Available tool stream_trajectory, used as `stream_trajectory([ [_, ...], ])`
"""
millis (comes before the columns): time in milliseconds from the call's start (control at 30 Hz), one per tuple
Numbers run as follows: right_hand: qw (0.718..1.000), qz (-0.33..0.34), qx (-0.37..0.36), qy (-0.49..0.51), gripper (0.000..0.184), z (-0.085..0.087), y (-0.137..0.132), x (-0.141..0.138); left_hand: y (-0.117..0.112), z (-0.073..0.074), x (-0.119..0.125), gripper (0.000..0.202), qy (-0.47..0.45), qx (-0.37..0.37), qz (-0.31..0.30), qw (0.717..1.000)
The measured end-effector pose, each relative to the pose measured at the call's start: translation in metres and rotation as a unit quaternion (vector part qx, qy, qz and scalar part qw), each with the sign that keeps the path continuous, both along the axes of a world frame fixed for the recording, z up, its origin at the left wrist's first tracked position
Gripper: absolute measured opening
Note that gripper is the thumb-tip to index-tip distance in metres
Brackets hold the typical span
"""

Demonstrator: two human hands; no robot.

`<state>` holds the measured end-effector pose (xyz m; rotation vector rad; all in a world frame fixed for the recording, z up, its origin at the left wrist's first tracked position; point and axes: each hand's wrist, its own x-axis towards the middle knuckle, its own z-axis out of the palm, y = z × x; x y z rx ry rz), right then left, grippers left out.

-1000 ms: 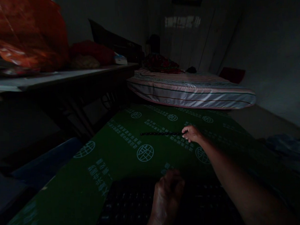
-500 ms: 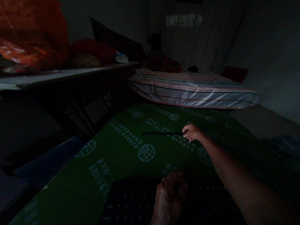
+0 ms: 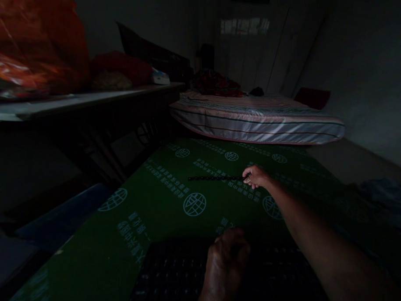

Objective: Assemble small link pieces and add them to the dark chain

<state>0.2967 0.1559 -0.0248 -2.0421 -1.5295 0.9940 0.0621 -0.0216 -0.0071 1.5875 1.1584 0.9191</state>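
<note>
My right hand (image 3: 256, 176) reaches forward over a green mat (image 3: 176, 199) printed with pale globe logos and text. Its fingers are pinched on the right end of a thin dark strip (image 3: 216, 178) that stretches leftward just above the mat. My left hand (image 3: 226, 266) is close to me, fingers curled down on a dark woven fabric (image 3: 178, 274) lying on the near part of the mat. The room is very dim, so what the left fingers grip is hard to see.
A striped mattress (image 3: 255, 122) lies on the floor beyond the mat. A table (image 3: 80, 104) on the left carries orange and red bags (image 3: 35, 46). A blue object (image 3: 58, 217) sits by the mat's left edge. Crumpled cloth (image 3: 383, 197) lies at the right.
The left hand has curled its fingers tighter onto the dark fabric. The right hand and the strip have stayed almost where they were.
</note>
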Motion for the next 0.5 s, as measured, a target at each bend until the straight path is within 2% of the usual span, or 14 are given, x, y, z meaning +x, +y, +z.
stream_trajectory([
  [367, 1.0, 0.002, 0.009, 0.021, 0.02, -0.003, 0.0009, 0.0029, -0.0002, -0.0024, -0.0008, 0.019, 0.02, 0.004, 0.0, 1.0],
  [500, 0.999, -0.004, 0.015, 0.037, 0.02, -0.0032, -0.0007, 0.0019, -0.0004, 0.0011, -0.0008, 0.013, 0.029, 0.018, -0.007, 0.999],
])
